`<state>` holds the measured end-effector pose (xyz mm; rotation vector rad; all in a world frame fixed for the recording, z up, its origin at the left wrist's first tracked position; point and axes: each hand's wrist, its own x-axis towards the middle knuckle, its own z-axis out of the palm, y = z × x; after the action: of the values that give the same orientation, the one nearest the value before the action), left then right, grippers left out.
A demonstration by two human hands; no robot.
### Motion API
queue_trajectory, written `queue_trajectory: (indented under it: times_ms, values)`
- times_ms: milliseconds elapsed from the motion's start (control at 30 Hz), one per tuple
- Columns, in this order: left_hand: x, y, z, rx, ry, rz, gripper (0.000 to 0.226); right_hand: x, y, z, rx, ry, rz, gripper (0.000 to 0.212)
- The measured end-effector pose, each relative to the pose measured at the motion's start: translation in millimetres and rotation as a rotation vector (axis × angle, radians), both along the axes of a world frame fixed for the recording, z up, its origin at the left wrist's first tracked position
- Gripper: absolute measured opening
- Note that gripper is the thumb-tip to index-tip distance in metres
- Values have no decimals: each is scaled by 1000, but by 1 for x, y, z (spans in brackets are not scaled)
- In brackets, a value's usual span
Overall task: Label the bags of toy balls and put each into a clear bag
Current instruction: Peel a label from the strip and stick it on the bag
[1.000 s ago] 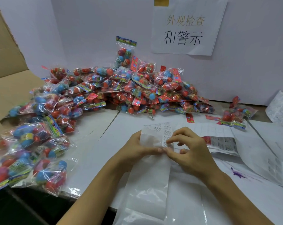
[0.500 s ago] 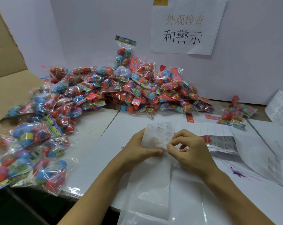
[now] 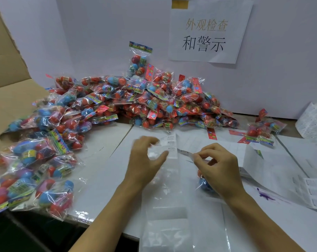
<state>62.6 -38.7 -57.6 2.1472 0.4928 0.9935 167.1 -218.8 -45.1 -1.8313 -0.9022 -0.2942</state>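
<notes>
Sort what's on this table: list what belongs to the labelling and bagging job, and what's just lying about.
For the job:
- clear bag
- warning label
- label strip pinched in the right hand
- left hand, fingers spread over the bag's top
- pile of ball bags
- label sheets

Lying about:
- wall sign
- cardboard box

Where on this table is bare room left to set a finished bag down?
Bare white tabletop lies between the near-left heap of toy-ball bags and the left hand. The back pile and the label sheets at right are crowded.
</notes>
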Motion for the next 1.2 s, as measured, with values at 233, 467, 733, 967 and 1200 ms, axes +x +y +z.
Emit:
queue_trajectory:
  times_ms: [233, 467, 733, 967, 1200]
  values:
    - [1, -25, 8, -379, 148, -507, 30, -10, 3, -5, -28, -75, 115, 7]
    - [0, -15, 4, -527, 35, -542, 15, -11, 4, 0, -117, 103, 164, 49]
    - [4, -15, -6, -381, 154, -473, 10, 12, -4, 9, 175, 303, -8, 10]
    - [5, -14, -14, -112, 335, -411, 38, 23, -10, 9, -363, 458, 38, 69]
    - [6, -16, -12, -11, 397, -383, 53, 2, 4, -5, -239, 425, 107, 65]
